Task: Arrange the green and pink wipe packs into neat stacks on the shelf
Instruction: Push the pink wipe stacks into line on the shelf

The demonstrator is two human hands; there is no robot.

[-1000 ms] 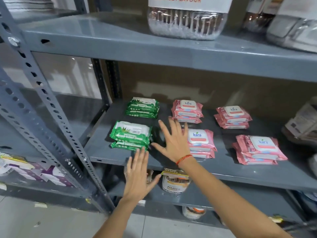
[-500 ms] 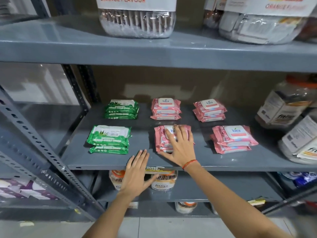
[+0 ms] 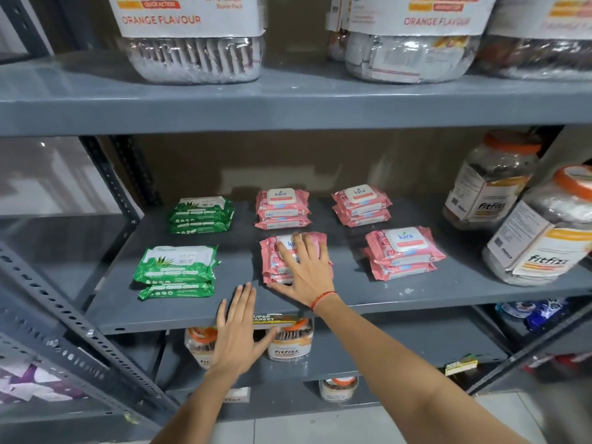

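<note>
On the shelf [image 3: 416, 294] we see two green stacks [image 3: 177, 270] left of the front pink stack [image 3: 282, 261], three pink stacks around it (mostly done). Our left hand [image 3: 238, 328] hovers, fingers released; our right hand [image 3: 306, 272] presses flat, squaring it.

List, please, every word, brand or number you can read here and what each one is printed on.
"ORANGE FLAVOUR": upper-shelf tub
"ORANGE FLAVOUR": second tub
"kara": pink wipe packs
"ORIGAMI": front green wipe pack
"fitfizz": jar
"SUPER MARKET": shelf-edge tag
Fine print everywhere: unreadable.
</note>
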